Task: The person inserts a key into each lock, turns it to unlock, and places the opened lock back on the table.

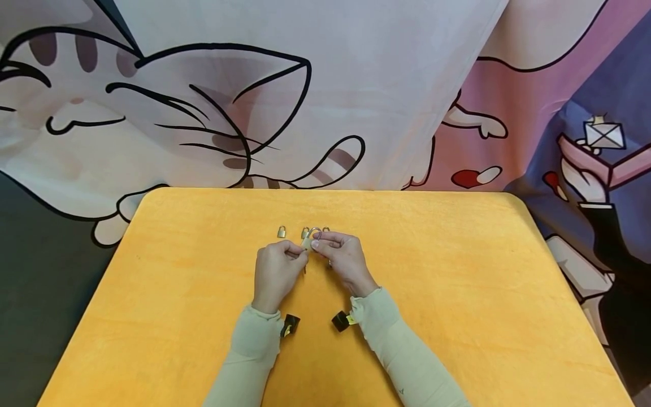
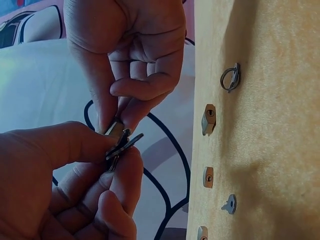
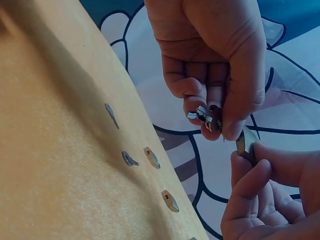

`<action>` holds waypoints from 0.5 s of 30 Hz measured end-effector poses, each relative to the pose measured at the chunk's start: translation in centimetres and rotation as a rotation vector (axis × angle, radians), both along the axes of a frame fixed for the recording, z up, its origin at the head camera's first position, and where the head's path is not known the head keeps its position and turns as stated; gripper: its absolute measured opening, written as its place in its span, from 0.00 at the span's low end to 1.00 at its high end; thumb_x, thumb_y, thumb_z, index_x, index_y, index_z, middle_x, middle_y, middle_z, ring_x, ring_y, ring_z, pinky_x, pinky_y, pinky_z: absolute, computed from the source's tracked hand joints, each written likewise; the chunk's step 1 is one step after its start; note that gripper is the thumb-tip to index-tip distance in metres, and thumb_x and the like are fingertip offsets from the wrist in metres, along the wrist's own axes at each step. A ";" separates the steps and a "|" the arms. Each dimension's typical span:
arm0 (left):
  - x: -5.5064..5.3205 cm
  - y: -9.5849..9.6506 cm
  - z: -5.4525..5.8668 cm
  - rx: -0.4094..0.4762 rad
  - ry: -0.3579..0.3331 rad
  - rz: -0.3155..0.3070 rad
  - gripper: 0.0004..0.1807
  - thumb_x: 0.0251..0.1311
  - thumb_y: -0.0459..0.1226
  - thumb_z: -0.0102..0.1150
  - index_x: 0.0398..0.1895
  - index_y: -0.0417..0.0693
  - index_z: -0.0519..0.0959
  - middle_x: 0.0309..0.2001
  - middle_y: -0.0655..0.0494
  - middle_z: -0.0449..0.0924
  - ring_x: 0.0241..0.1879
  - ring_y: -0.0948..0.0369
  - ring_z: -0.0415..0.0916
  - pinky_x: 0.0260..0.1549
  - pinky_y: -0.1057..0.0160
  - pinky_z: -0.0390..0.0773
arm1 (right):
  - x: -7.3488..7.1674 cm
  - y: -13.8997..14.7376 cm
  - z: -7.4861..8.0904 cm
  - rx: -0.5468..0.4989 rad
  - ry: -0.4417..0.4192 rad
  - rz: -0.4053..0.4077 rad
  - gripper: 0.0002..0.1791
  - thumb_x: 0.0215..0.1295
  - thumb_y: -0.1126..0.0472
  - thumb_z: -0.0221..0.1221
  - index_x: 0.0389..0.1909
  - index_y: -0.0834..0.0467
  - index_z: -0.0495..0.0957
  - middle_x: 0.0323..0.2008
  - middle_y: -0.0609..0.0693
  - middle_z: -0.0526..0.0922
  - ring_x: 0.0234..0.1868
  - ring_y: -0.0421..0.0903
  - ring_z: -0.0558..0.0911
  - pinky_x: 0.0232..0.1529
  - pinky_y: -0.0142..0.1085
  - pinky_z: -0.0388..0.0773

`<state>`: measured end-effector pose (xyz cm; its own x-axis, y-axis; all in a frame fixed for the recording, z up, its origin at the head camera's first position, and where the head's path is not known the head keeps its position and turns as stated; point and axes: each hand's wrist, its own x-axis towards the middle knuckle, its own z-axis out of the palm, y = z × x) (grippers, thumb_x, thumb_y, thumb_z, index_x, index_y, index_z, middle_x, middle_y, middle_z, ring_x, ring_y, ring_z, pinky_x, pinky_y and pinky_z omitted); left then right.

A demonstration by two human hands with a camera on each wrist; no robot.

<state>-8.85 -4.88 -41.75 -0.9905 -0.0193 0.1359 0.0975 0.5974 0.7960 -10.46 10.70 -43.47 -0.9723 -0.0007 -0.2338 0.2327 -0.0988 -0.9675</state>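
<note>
and here's the padlock (image 1: 306,243), held up above the table (image 1: 198,316) near the middle of its far edge, hoop angled towards that edge! the right hand (image 1: 343,258) pinches it; the left hand (image 1: 277,270), thumb and fingers drawn in, grips small keys (image 2: 126,146) right at the lock's base. whether one sits inside the keyhole, i can't tell. just beyond, three more padlocks (image 1: 282,232) line up along the far edge. two loose keys (image 3: 130,159) lie on the tabletop nearby, one with a ring (image 2: 229,80). past that edge, a cat-print cloth (image 1: 376,85)!
</note>
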 end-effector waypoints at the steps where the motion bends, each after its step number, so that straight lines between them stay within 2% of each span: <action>1: 0.0 0.0 0.0 -0.001 0.005 -0.001 0.03 0.53 0.32 0.72 0.26 0.43 0.87 0.22 0.57 0.84 0.19 0.65 0.79 0.22 0.62 0.80 | 0.0 0.0 0.0 0.002 0.001 0.000 0.14 0.64 0.66 0.67 0.49 0.65 0.85 0.42 0.53 0.89 0.41 0.40 0.86 0.42 0.37 0.82; 15: 0.1 0.2 -0.2 -0.067 0.061 -0.016 0.02 0.53 0.31 0.71 0.25 0.43 0.87 0.22 0.55 0.85 0.20 0.63 0.80 0.23 0.61 0.79 | 0.0 -0.1 -0.1 0.007 0.000 0.000 0.12 0.64 0.67 0.67 0.48 0.65 0.85 0.43 0.54 0.88 0.41 0.40 0.86 0.38 0.35 0.81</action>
<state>-8.76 -4.68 -41.96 -0.9805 0.0076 0.1961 0.1544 0.6468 0.7469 -10.47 10.65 -43.58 -0.9724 0.0012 -0.2335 0.2324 -0.0922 -0.9682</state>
